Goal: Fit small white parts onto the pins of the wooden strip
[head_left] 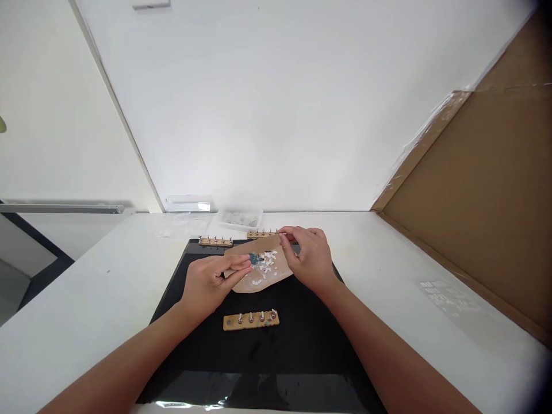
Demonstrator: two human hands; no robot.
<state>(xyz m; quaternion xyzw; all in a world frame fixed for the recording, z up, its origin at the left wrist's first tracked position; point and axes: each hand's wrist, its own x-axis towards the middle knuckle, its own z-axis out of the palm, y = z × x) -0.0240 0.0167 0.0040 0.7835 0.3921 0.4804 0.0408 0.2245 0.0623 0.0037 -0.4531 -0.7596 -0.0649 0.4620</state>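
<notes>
A brown paper sheet (241,283) lies on the black mat, with many small white pieces (268,261) and some dark teal bits (256,259) on it. My left hand (211,284) reaches over the paper's left side. Its fingers are pinched together beside the teal bits, and whatever they hold is hidden. At the paper's upper right corner is my right hand (309,257), thumb and forefinger closed; what sits between them is too small to tell. Nearer to me, a tan strip (250,321) carries a row of small upright metal posts, several with white pieces on top.
Two similar strips with posts, a left one (215,242) and a right one (261,234), lie at the mat's far edge. Behind them stands a clear plastic tray (240,218) with small contents. A cardboard panel (474,190) rises on the right. The black mat (297,345) covers the white table (388,253) before me.
</notes>
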